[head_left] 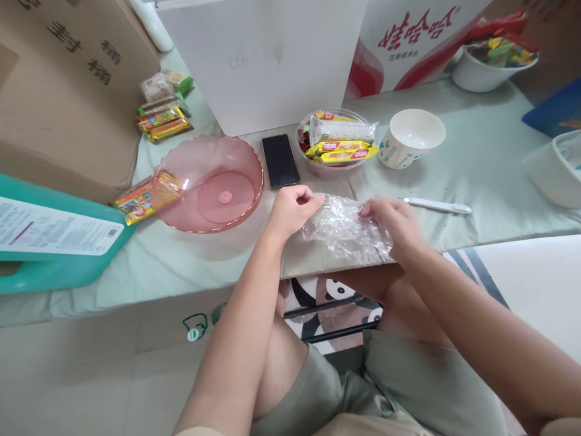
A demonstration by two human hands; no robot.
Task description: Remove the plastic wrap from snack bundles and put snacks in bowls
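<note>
A crumpled sheet of clear plastic film or bag (342,221) is stretched between my hands at the table's front edge. My left hand (293,212) pinches its left corner between thumb and fingers. On the other side, the fingers of my right hand (394,223) are closed on its right part. Just beyond my left hand lies a black phone (280,160). A clear round bowl (313,169) stands behind the film, heaped with wrapped snacks (340,145). Past my right hand lies a white utility knife (438,205).
To the left is a pink, gold-rimmed bowl (218,194), with snack packets (147,197) beside it and more wrapped snacks (164,109) behind. A paper cup (411,136) and a full white bowl (481,69) stand right. Boxes (267,66) line the back; a green jug (59,272) flanks the left.
</note>
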